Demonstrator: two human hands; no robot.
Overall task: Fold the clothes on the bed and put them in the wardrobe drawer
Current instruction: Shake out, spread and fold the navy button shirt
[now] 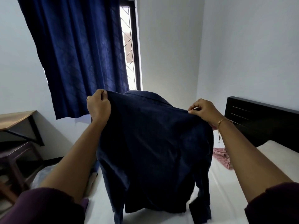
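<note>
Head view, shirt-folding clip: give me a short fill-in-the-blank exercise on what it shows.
1. Both hands, left hand and right hand, hold up a dark ____ shirt.
2. The shirt hangs over a ____ bed sheet.
3. The crumpled garment lying beside the right arm is ____.

Missing words: blue; white; pink

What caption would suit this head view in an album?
Both hands, left and right, hold a navy shirt up by its shoulders above the white bed.

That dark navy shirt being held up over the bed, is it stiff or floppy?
Probably floppy: the dark navy shirt hangs in soft folds from where the left hand and right hand pinch its shoulders. Likely light, since fingertip pinches hold it up.
</note>
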